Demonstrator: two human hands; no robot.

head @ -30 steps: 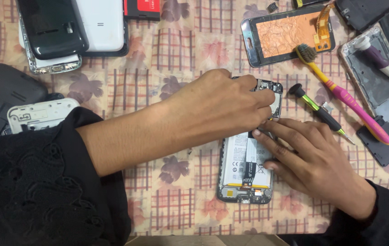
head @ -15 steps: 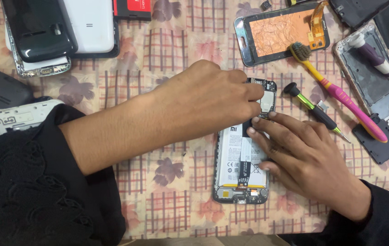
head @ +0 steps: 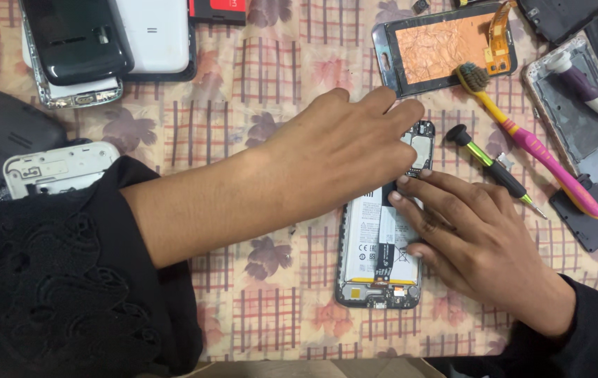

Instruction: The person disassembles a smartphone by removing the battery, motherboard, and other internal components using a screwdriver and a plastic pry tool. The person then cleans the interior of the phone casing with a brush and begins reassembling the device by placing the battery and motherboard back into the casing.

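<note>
An opened phone (head: pixel 376 269) lies back-up on the patterned cloth, its white battery and a black ribbon strip showing. My left hand (head: pixel 341 150) reaches across from the left and covers the phone's upper end, fingertips on the circuit board (head: pixel 421 147) there. My right hand (head: pixel 470 241) lies flat on the phone's right side, fingers pressing near the top of the battery. Whether the left fingers pinch anything is hidden.
A green-and-black screwdriver (head: pixel 495 168) and a pink-handled toothbrush (head: pixel 530 143) lie right of the phone. A screen panel with copper backing (head: pixel 446 45) sits at the top, a phone frame (head: pixel 582 126) at right. Dark and white back covers (head: pixel 103 42) lie top left, more parts (head: pixel 47 168) at left.
My left hand has opened out, its fingers stretching further right over the phone's top. The right hand stays on the phone. The view shifted slightly.
</note>
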